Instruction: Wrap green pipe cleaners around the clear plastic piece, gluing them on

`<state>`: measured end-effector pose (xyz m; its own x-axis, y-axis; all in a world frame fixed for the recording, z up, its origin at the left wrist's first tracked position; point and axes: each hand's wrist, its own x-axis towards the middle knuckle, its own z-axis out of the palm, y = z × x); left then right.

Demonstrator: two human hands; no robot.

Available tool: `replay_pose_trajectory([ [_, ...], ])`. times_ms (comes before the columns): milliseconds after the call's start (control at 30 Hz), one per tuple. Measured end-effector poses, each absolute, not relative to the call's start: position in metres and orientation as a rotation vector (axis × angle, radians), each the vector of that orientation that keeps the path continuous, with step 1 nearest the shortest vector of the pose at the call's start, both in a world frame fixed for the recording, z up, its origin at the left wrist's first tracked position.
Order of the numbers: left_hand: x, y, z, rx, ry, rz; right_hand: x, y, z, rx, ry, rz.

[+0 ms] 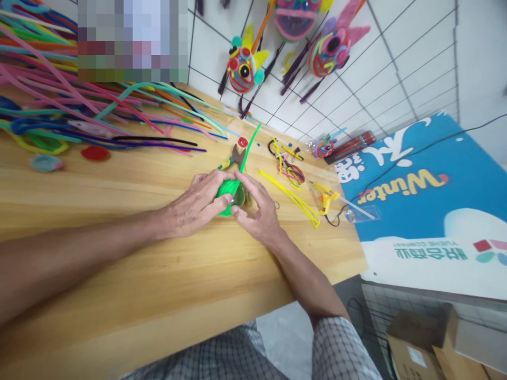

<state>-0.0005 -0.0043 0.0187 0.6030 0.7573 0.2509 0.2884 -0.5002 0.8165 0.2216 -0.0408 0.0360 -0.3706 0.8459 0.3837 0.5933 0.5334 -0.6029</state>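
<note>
The wooden table (130, 264) carries everything I handle, and the heap of fuzzy coloured stems (138, 108) spreads over it at ten o'clock from my grip, probably pushed out there so the wood beneath my forearms serves as working room. My left hand (196, 206) comes in from nine o'clock, its forearm low and almost level, back of the hand up, fingers curved over the top of the green-wrapped piece (228, 188) and the thumb laid across its front. My right hand (261, 214) meets it from four o'clock, elbow bent, fingers and thumb curled round the other side — so the piece is pinched between both hands, a little above the table's middle, I judge to stop the wrap from slackening. The yellow glue gun (328, 198) lies at three o'clock, seemingly parked within the right hand's reach, with yellow strips (291, 198) lying between. The pliers (237, 154) sit at twelve, just beyond my fingers — handy, I'd say, for either hand. A green strip (250, 148) rises from the grip towards one o'clock, its far end free. Smallest, a red cap (243, 142) lies past the pliers, at twelve.
</note>
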Motion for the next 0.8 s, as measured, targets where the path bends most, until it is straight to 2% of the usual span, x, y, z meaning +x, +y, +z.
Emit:
replay_pose_trajectory([
  [167, 0.0, -0.005, 0.028, 2.056, 0.829, 0.739, 0.228, -0.039, 0.038, -1.195, -2.046, 0.591],
  [400, 0.0, -0.005, 0.025, 2.071, 0.862, 0.761, 0.234, -0.033, 0.032, -1.262, -1.983, 0.539],
  [800, 0.001, -0.008, 0.026, 2.112, 0.836, 0.76, 0.235, -0.03, 0.033, -1.232, -2.049, 0.252],
])
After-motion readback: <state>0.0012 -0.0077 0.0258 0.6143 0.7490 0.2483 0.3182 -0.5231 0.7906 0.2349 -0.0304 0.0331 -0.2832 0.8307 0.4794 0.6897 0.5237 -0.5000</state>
